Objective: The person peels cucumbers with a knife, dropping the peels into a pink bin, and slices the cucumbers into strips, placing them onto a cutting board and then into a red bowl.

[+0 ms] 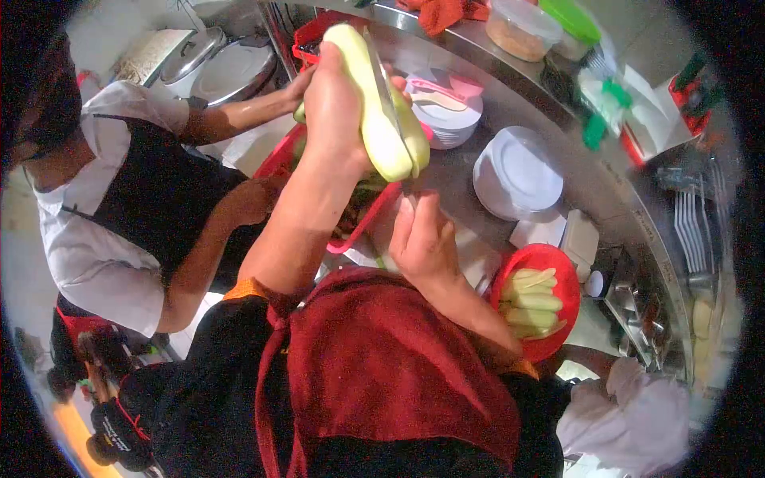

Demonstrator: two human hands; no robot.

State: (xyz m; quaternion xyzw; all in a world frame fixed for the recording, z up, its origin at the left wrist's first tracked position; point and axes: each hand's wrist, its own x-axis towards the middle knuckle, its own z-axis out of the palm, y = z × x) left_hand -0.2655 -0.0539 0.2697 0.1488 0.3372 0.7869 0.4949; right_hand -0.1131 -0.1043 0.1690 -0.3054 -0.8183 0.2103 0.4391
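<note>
My left hand point(333, 107) is wrapped round a peeled, pale green cucumber point(376, 131), held lengthwise above the worktop. A knife point(384, 92) runs along it, its blade sunk in a long split between two halves that are still close together. My right hand point(425, 237) is closed on the knife's handle just below the cucumber's near end. Beneath my left forearm is a red basin point(280, 159) with peelings and scraps, partly hidden. By my right forearm, a red bowl point(573, 296) holds several pale green cucumber pieces.
On the steel counter stand a stack of white plates point(518, 171) and another plate stack point(446, 119) with pink and beige utensils on top. A co-worker point(151, 183) in a dark apron works close on the left. Lidded pots point(231, 72) are behind; tubs point(522, 32) line the shelf.
</note>
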